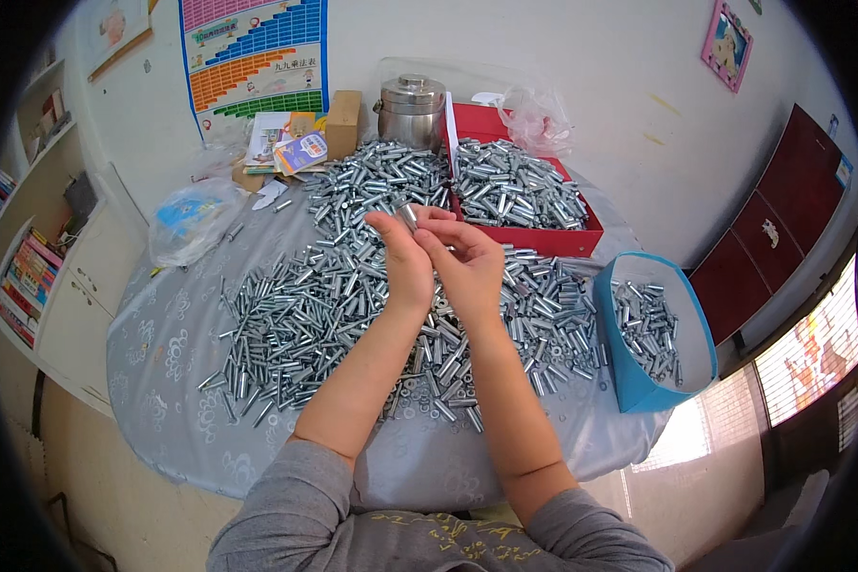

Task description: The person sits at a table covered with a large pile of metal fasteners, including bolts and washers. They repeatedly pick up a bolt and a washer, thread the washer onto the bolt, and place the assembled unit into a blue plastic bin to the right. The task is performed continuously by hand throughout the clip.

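A shiny metal sleeve (407,215) is held upright and slightly tilted between my two hands, above the heap on the table. My left hand (407,270) curls round it from the left, thumb raised, with some fingers hidden behind my right hand. The thumb and fingertips of my right hand (474,259) close at the sleeve's lower end. Whether a bolt sits inside it I cannot make out. Below both hands spreads a wide pile of similar metal sleeves and bolts (300,319). Small washers or nuts (415,396) lie along the pile's near edge.
A red box (572,240) full of metal pieces stands at the back right, beside a steel canister (410,112). At the right edge is a blue fabric bin (639,377), partly filled. Booklets (300,153), a cardboard box (343,124) and a plastic bag (193,224) lie back left.
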Tool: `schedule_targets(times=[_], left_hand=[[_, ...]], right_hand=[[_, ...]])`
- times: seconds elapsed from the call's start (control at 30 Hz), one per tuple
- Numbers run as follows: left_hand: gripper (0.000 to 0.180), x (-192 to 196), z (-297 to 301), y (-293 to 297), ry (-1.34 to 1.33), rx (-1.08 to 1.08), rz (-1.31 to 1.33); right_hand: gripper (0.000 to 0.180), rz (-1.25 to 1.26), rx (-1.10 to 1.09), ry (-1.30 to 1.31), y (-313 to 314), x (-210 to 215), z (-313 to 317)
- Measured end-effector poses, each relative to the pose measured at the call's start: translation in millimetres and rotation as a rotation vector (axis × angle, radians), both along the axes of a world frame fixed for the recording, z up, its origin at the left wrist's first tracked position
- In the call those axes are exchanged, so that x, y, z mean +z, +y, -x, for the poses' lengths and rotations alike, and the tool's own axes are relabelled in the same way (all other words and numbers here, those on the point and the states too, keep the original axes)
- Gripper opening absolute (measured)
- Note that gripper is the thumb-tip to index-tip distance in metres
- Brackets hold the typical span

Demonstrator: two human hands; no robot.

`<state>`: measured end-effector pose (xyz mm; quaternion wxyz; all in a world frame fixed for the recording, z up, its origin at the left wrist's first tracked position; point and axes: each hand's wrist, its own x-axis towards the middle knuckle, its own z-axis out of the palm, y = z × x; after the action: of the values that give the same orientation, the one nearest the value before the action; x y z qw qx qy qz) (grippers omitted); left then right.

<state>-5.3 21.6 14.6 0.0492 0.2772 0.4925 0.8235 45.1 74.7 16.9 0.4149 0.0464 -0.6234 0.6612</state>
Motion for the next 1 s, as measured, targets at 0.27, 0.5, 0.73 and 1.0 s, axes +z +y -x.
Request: schedule_targets(times=[0.27, 0.5, 0.73, 1.0], left_hand=[[0.093, -19.0, 19.7, -7.9, 0.331, -0.111, 0.55], [0.093, -1.2, -6.3, -8.2, 0.757, 0.224, 0.832], [0.093, 3.8, -8.0, -10.9, 0.823, 0.22, 0.945], [0.093, 1.7, -8.2, -13.1, 0.565, 0.087, 0.731]], right_hand=[[0.02, -0.02, -0.202, -0.124, 48.3, 18.9, -21.1], [0.028, -0.511, -0.259, -0.458, 49.1, 19.9, -31.3], [0.014, -0.35, 0.036, -0.401, 60.6, 11.7, -27.7], [0.013, -0.36, 0.17, -0.238, 60.6, 10.7, -27.8]])
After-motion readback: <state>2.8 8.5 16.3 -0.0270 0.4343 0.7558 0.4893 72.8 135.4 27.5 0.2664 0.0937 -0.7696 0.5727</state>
